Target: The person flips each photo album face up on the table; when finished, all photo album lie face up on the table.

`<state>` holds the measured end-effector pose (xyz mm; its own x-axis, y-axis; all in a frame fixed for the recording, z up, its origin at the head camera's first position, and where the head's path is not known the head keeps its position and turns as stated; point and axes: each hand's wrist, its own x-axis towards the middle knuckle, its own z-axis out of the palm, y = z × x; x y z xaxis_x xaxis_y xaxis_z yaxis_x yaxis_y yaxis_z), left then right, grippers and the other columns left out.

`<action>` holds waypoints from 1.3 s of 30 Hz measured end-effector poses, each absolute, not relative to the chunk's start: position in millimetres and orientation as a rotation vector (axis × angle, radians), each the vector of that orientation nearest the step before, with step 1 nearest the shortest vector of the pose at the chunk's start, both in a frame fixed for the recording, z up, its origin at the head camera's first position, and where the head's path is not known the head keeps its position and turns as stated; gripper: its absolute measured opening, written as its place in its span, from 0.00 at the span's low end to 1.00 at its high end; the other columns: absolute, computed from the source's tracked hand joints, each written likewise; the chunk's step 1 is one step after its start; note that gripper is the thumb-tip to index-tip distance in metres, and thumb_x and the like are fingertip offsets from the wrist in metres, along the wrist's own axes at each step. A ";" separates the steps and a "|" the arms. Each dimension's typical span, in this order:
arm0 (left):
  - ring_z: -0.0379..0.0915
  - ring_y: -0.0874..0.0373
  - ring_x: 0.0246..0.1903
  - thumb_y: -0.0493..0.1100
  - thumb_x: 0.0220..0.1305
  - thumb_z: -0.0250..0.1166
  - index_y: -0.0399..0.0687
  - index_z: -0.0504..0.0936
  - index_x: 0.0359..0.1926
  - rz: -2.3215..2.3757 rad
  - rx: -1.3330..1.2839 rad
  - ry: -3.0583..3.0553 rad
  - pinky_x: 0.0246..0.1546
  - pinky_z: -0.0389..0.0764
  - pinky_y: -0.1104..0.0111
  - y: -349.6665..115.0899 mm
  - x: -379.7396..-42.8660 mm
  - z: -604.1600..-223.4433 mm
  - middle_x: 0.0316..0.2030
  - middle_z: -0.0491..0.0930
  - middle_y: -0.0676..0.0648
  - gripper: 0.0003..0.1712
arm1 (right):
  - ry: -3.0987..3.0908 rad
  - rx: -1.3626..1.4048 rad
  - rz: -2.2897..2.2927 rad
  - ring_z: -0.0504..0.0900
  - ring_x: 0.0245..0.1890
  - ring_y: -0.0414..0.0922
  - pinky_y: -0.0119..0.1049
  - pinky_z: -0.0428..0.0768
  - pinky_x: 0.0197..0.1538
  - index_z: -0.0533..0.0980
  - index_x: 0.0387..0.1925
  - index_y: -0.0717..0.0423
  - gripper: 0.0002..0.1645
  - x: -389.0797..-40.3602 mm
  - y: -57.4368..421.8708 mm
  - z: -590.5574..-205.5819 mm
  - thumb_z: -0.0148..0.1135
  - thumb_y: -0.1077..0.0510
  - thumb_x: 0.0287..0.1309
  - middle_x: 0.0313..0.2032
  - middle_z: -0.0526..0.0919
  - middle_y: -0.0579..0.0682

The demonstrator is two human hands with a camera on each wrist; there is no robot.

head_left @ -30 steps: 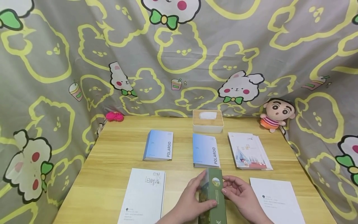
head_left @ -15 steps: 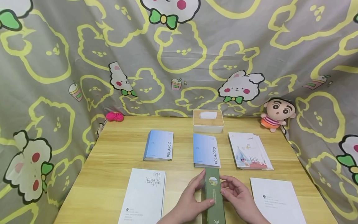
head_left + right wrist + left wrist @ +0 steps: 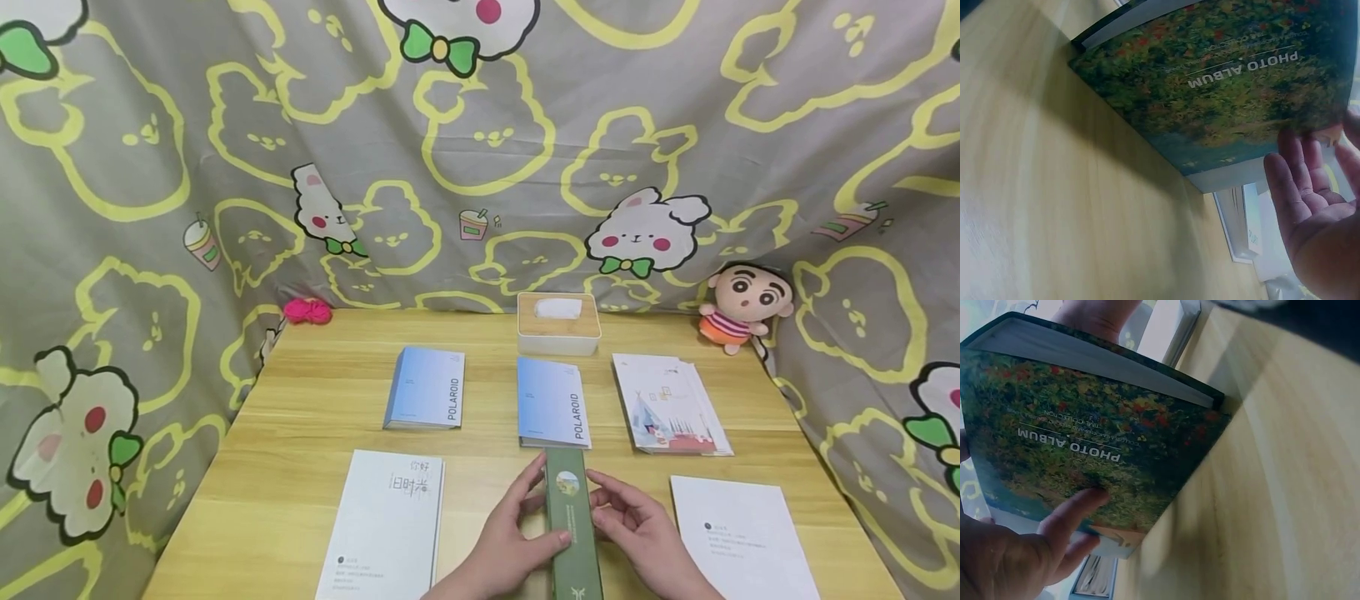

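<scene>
A thick photo album (image 3: pixel 576 575) stands on its long edge on the table, its green spine facing up and its covers painted with leaves and red flowers. Against one cover (image 3: pixel 1079 469) press the straight fingers of my left hand (image 3: pixel 508 537), and the thumb lies along the spine's edge. On the opposite side, my right hand (image 3: pixel 636 521) touches the album with its fingertips and thumb. In the right wrist view these fingers (image 3: pixel 1300 169) are fairly straight at the cover's edge (image 3: pixel 1222 125). The album's lower part is cut off in the head view.
Two blue POLAROID albums (image 3: pixel 429 387) (image 3: pixel 551 400) and an illustrated white album (image 3: pixel 667 408) lie beyond my hands. White books lie left (image 3: pixel 386 533) and right (image 3: pixel 738 533). Behind are a tissue box (image 3: pixel 558 337), a plush doll (image 3: pixel 738 308) and a pink item (image 3: pixel 307 312).
The album has tipped from leaning, with its left cover showing, to nearly upright with mainly the spine showing. Its top edge has shifted slightly left; both hands stay beside it.
</scene>
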<state>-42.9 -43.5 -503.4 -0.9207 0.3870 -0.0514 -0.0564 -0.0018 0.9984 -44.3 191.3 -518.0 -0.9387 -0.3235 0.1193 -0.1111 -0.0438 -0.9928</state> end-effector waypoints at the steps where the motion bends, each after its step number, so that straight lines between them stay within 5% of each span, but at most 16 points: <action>1: 0.67 0.34 0.71 0.43 0.66 0.72 0.60 0.56 0.85 2.019 0.339 1.937 0.58 0.82 0.62 -42.9 -43.2 -503.9 0.78 0.57 0.31 0.52 | 2.081 -0.486 -2.095 0.87 0.43 0.39 0.35 0.88 0.45 0.67 0.70 0.77 0.28 -44.7 192.2 -519.0 0.58 0.72 0.73 0.46 0.85 0.48; 10: 0.69 0.37 0.70 0.42 0.68 0.70 0.63 0.52 0.85 2.007 0.358 1.877 0.63 0.78 0.61 -45.7 -45.0 -505.3 0.78 0.56 0.30 0.52 | 2.089 -0.374 -1.799 0.88 0.44 0.42 0.34 0.87 0.48 0.64 0.70 0.82 0.34 -48.3 200.3 -530.9 0.64 0.66 0.71 0.52 0.83 0.66; 18: 0.73 0.45 0.68 0.39 0.70 0.68 0.64 0.49 0.84 1.991 0.400 1.787 0.59 0.80 0.66 -52.6 -49.2 -505.2 0.76 0.61 0.34 0.52 | 2.153 -0.284 -1.625 0.86 0.39 0.42 0.33 0.85 0.43 0.70 0.68 0.78 0.34 -50.7 200.5 -537.5 0.69 0.61 0.70 0.52 0.84 0.61; 25: 0.78 0.45 0.63 0.33 0.66 0.68 0.56 0.49 0.86 2.015 0.368 1.703 0.49 0.88 0.60 -68.5 -51.6 -507.8 0.73 0.65 0.36 0.55 | 2.341 -0.215 -1.432 0.83 0.34 0.39 0.34 0.83 0.36 0.75 0.69 0.66 0.38 -50.9 199.4 -534.5 0.75 0.51 0.65 0.53 0.84 0.58; 33: 0.76 0.46 0.55 0.60 0.56 0.80 0.57 0.78 0.70 1.265 0.320 2.414 0.52 0.82 0.48 -80.7 -52.6 -515.3 0.63 0.73 0.42 0.42 | 2.666 -0.147 -1.063 0.68 0.29 0.36 0.33 0.69 0.31 0.81 0.65 0.53 0.37 -50.1 192.9 -532.3 0.82 0.48 0.55 0.40 0.75 0.42; 39: 0.74 0.60 0.38 0.57 0.50 0.84 0.55 0.79 0.69 1.171 0.322 2.460 0.41 0.82 0.60 -78.1 -52.4 -514.9 0.47 0.73 0.50 0.46 | 2.691 -0.078 -0.980 0.66 0.29 0.38 0.35 0.67 0.30 0.82 0.65 0.51 0.37 -49.4 187.9 -530.0 0.84 0.52 0.52 0.41 0.74 0.41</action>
